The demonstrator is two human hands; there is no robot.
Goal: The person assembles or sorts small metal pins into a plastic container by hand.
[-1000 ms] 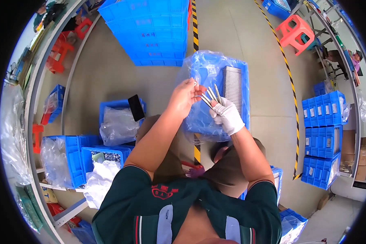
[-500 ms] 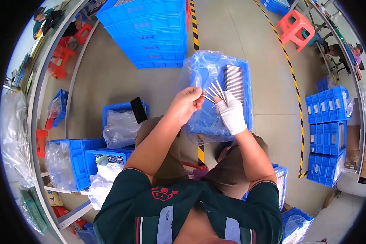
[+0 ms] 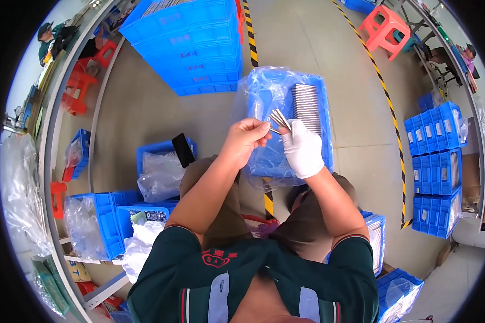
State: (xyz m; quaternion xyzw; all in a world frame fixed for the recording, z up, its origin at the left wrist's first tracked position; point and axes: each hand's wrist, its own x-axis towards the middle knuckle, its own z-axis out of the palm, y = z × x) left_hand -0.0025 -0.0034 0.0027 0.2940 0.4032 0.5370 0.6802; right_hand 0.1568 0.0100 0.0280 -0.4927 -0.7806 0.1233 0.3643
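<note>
Over a blue crate (image 3: pixel 324 156) lined with a clear plastic bag (image 3: pixel 260 92), both hands are close together. My right hand (image 3: pixel 304 152), in a white glove, is closed round several thin metal rods (image 3: pixel 279 119) that point up and to the left in a tight bunch. My bare left hand (image 3: pixel 245 140) is closed, thumb and finger pinching at the end of one rod that reaches across from the bunch. Inside the crate, a neat stack of similar rods (image 3: pixel 306 105) lies along the right side.
A tall stack of blue crates (image 3: pixel 199 64) stands beyond, to the left. At my left are a bag-covered crate (image 3: pixel 159 145) with a black phone (image 3: pixel 183 150) at its edge, and a crate of small parts (image 3: pixel 153 215). More crates (image 3: pixel 435 167) and a red stool (image 3: pixel 385 29) are at right.
The rods in my right hand were fanned apart and now lie closer together. My left hand stays near their ends. The whole view has shifted slightly.
</note>
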